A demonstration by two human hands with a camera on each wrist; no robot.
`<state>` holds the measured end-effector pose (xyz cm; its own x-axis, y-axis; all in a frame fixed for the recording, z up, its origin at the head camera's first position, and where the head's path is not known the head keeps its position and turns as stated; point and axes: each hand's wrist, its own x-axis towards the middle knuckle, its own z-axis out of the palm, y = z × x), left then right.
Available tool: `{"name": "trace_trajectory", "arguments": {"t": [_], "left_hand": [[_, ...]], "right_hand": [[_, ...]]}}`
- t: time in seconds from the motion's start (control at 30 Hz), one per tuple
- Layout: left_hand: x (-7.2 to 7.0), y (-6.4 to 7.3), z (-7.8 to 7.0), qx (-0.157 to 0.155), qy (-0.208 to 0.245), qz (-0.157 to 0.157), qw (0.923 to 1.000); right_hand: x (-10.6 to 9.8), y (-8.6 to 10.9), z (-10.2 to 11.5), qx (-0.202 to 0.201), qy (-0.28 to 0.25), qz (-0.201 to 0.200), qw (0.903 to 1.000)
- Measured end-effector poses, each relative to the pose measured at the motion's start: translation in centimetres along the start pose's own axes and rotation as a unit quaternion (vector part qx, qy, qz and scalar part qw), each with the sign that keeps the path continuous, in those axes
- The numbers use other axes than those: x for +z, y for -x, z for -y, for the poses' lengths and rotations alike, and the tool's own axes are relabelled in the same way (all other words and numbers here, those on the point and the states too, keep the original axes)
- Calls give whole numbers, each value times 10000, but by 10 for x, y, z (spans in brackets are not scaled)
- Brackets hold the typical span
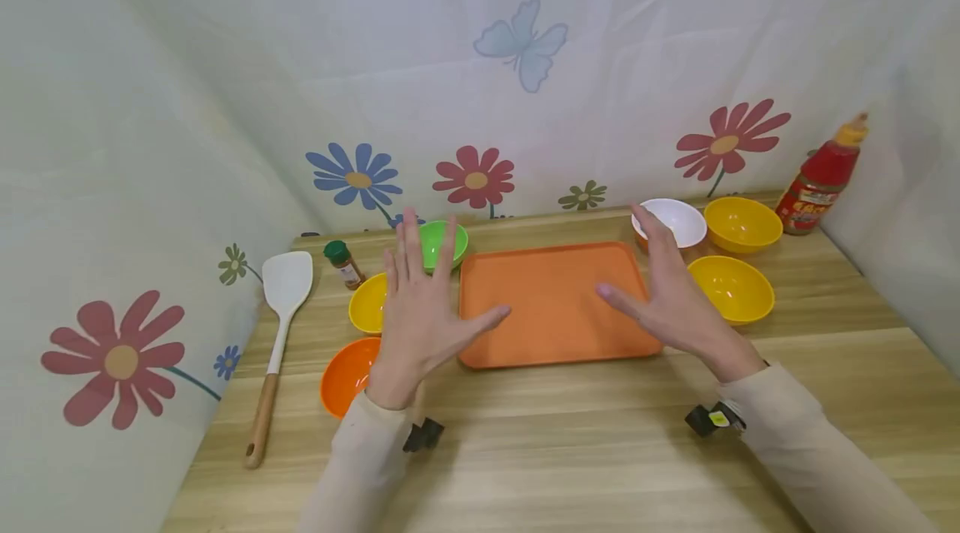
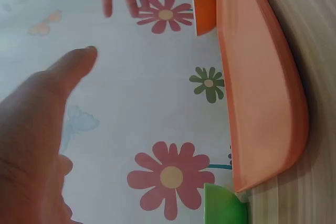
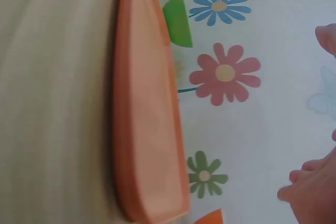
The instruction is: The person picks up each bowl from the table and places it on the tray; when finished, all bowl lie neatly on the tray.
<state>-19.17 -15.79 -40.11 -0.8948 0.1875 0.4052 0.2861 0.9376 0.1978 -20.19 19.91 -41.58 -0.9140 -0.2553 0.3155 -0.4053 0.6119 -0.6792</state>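
Observation:
Both hands are raised over the table, fingers extended and holding nothing. In the head view my left hand (image 1: 420,316) is spread above the left edge of an orange tray (image 1: 555,308), partly covering a yellow bowl (image 1: 367,306), an orange bowl (image 1: 345,375) and a green bowl (image 1: 442,244). My right hand (image 1: 675,300) hovers over the tray's right side, thumb pointing inward. Close to it stand a white bowl (image 1: 678,221) and a yellow bowl (image 1: 731,290). The left wrist view shows the tray (image 2: 262,87) beside my left hand (image 2: 37,124), apart from it.
A white spatula (image 1: 287,283) with a wooden handle lies at the left, near a green-capped spice jar (image 1: 345,265). Another yellow bowl (image 1: 742,225) and a red sauce bottle (image 1: 821,179) stand at the back right. A flowered curtain (image 1: 420,100) hangs behind the table.

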Motion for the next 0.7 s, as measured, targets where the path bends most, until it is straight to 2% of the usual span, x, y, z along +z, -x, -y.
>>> {"name": "trace_trajectory", "arguments": {"t": [0.13,0.33,0.5,0.7], "left_hand": [[-13,12,9,-105,777,-235,9966],[-31,37,25,-480,1833,-204,9817],[-38,66,45,-766,2189,-284,9723],[-37,98,72,-912,2512,-583,9619]], "right_hand": [[2,9,-9,77,-681,-84,9976],[6,27,-24,399,-1190,22,9921],[10,41,-38,580,-1223,224,9905],[11,52,-50,1005,-1404,540,9835]]}}
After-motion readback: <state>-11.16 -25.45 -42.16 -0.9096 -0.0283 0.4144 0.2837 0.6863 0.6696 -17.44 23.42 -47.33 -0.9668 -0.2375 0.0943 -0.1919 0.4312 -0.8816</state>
